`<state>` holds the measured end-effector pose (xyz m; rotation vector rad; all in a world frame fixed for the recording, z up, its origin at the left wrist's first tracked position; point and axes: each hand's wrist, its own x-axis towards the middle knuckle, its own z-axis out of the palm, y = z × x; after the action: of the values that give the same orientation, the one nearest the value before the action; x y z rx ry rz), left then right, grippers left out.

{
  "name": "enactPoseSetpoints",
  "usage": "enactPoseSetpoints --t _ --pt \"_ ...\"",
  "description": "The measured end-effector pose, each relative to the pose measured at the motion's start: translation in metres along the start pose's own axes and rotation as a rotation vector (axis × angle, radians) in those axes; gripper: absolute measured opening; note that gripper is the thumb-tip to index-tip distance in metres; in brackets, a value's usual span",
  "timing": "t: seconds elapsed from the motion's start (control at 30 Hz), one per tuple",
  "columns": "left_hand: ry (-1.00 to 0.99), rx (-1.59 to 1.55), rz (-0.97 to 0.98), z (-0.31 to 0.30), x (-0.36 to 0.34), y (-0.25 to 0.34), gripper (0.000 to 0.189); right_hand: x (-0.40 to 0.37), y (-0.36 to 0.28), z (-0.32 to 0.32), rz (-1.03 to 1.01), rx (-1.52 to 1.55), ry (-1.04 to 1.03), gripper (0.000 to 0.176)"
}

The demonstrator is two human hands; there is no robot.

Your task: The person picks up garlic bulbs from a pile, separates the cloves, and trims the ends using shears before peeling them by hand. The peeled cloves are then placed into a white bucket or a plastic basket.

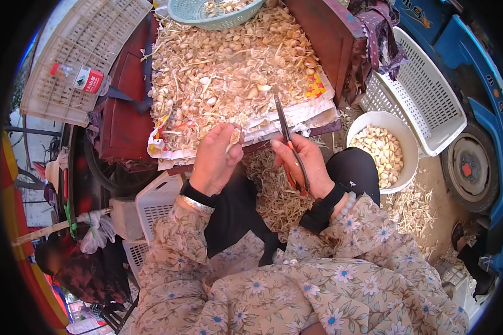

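Note:
My left hand (215,156) is closed, with a garlic clove (235,135) pinched between thumb and fingers. In my right hand (307,162) is a pair of scissors (285,124) with dark blades and orange-red handles; the blades point up and away from me. Both hands are just in front of the near edge of a low table. A thick heap of garlic cloves and dry skins (218,78) covers its top, over white and printed sheeting (313,114). The scissors' tip lies over the heap's near side, apart from the clove in my left hand.
A white bucket of peeled cloves (383,153) stands to my right, beside a white plastic basket (425,89). A green colander (215,17) sits at the heap's far end. A plastic bottle (81,77) lies on a crate at left. A blue vehicle (475,139) stands far right.

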<state>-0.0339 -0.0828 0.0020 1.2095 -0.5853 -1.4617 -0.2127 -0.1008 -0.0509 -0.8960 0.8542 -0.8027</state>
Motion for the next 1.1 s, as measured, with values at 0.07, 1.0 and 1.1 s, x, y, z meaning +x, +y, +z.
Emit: enactPoseSetpoints --t 0.07,1.0,1.1 --pt "0.023 -0.033 0.003 -0.003 0.006 -0.001 0.018 0.002 0.004 0.003 -0.166 -0.173 0.047 0.036" --pt "0.081 -0.152 0.020 0.009 -0.014 -0.008 0.013 -0.008 0.008 0.007 -0.676 -0.997 0.195 0.053" --pt "0.069 -0.185 0.009 0.006 -0.014 -0.012 0.011 -0.007 0.005 0.007 -0.708 -1.031 0.130 0.051"
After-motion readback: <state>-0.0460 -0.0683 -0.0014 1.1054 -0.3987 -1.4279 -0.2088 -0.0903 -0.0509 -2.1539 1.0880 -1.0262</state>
